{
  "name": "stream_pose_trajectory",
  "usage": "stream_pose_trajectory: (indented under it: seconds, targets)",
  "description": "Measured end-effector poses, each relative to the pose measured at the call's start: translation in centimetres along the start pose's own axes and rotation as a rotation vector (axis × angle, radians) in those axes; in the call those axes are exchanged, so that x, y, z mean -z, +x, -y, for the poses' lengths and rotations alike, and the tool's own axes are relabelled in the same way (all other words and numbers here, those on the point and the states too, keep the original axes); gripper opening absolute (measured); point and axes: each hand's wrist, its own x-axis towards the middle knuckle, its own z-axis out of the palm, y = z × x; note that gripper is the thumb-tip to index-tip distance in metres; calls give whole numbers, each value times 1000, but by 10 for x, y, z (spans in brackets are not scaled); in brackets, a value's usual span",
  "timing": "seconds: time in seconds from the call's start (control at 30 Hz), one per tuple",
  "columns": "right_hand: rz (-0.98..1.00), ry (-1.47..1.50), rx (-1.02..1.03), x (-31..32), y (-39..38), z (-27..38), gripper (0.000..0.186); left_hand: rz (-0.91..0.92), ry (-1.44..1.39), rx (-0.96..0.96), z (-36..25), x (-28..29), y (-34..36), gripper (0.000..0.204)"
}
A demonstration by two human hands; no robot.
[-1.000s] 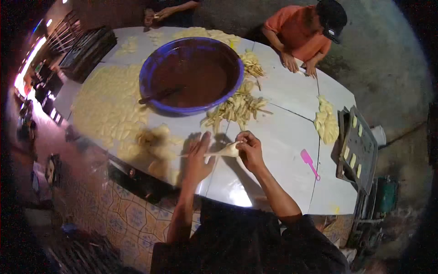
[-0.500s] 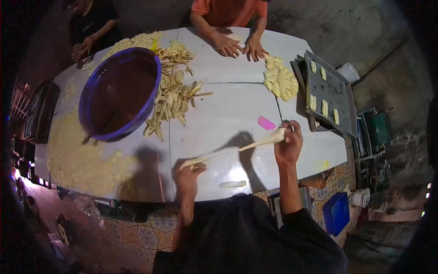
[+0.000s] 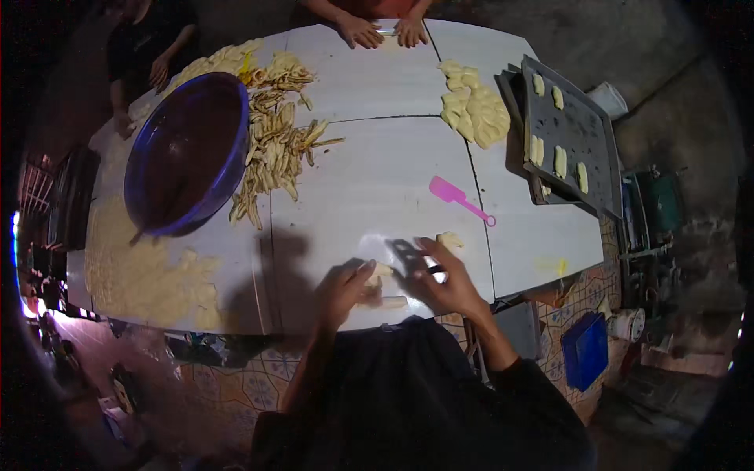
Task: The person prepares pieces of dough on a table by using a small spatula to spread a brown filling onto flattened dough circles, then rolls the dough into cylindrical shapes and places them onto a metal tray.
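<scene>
Near the table's front edge, my left hand (image 3: 343,294) has its fingers closed about a small piece of pale dough (image 3: 382,271), part of which shows past the thumb. To its right, my right hand (image 3: 454,289) is held with thumb and fingers apart and nothing between them. Just past its fingertips lies another lump of dough (image 3: 449,240). A short pale dough roll (image 3: 395,302) rests between my hands, close to the edge. Farther off, a pink spatula (image 3: 462,198) lies flat on the white table (image 3: 369,180).
At left stands a large purple basin (image 3: 243,133), beside brownish-yellow strips like banana slices (image 3: 275,157). Flattened dough (image 3: 149,271) covers the left end. Yellow dough pieces (image 3: 475,114) lie near stacked baking trays (image 3: 577,118) holding several rolls. A co-worker's hands (image 3: 385,33) work opposite; another person (image 3: 149,47) stands far left.
The dough strip stretched between my hands is no longer spread out. My right hand has come down and left, nearer my left hand, uncovering the spatula's handle. The view has shifted slightly.
</scene>
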Motion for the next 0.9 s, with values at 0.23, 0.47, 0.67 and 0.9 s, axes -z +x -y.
stream_pose_trajectory:
  seconds: [0.23, 0.47, 0.67, 0.9]
  targets:
    - [-43, 268, -253, -55, 32, -34, 31, -161, 111, -121, -8, 0, 0, 48]
    - [-40, 364, -329, -91, 45, -51, 36, -622, 211, -470, 45, -15, 32, 27]
    - [-147, -367, 69, -74, 40, -66, 36, -715, 1024, -429, 21, -24, 8, 43]
    - [272, -972, 519, -64, 29, -84, 59, -162, 1417, -580, 20, -10, 13, 90]
